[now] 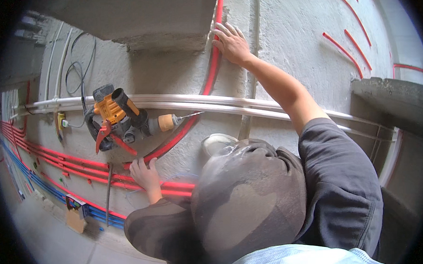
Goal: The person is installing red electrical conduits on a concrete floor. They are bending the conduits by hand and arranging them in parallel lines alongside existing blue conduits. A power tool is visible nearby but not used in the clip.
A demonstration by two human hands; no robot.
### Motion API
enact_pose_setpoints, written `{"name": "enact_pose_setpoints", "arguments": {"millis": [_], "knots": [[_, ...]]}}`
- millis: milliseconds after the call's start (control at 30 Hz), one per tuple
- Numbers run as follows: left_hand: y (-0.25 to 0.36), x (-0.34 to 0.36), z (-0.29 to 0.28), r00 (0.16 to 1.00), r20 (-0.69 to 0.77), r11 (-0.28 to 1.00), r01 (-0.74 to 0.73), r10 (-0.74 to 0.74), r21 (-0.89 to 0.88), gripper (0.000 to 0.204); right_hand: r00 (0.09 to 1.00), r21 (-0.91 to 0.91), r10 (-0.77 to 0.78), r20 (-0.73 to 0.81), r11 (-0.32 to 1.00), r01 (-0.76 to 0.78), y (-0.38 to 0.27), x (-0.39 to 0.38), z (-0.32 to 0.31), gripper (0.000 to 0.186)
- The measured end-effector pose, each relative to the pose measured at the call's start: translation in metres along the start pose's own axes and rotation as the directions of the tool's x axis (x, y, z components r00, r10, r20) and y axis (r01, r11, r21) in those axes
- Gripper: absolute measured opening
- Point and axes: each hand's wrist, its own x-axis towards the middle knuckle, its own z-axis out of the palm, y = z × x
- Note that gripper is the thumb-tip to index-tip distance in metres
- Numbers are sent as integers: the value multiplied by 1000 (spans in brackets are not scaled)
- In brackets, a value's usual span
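A long red pipe (212, 74) curves in a wide bow between my two hands. At its upper stretch, my right hand (232, 45) rests over it, fingers spread across it and the thumb on the near side. My left hand (146, 176) is at its lower end, with the fingers over the pipe and the palm hidden. An orange and black rotary hammer drill (114, 110) lies left of the bow, its long bit (192, 115) reaching across the pipe. Red-handled pliers or a cutter (109, 136) lie against the drill.
White pipes (172, 99) run crosswise beneath the drill. Several red pipes (76, 159) and blue pipes (39, 182) run along the left. A concrete block (168, 16) juts in at the top. Loose red pipe pieces (345, 50) lie at the upper right; a black cable (80, 76) loops upper left.
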Motion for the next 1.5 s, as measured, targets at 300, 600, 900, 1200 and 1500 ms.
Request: {"name": "enact_pose_setpoints", "arguments": {"millis": [300,600,900,1200,1500], "knots": [[-15,19,-18,1000,-13,989,-17,16,-144,47,998,41,36,61,998,-38,29,-7,28,51],[-48,-5,-8,982,-93,957,135,-163,-257,44,996,-57,-70,54,996,73,31,-2,40,56],[-50,-8,0,963,-107,914,196,-248,-354,25,929,320,-306,-209,876,361,-69,-33,-32,40],[-41,-5,-3,970,-130,966,180,-206,-187,21,543,622,-767,342,618,481,-296,-133,-35,45],[-112,16,-39,882,-178,899,420,-436,-124,42,575,596,-694,434,699,394,-320,-142,12,18]]}}
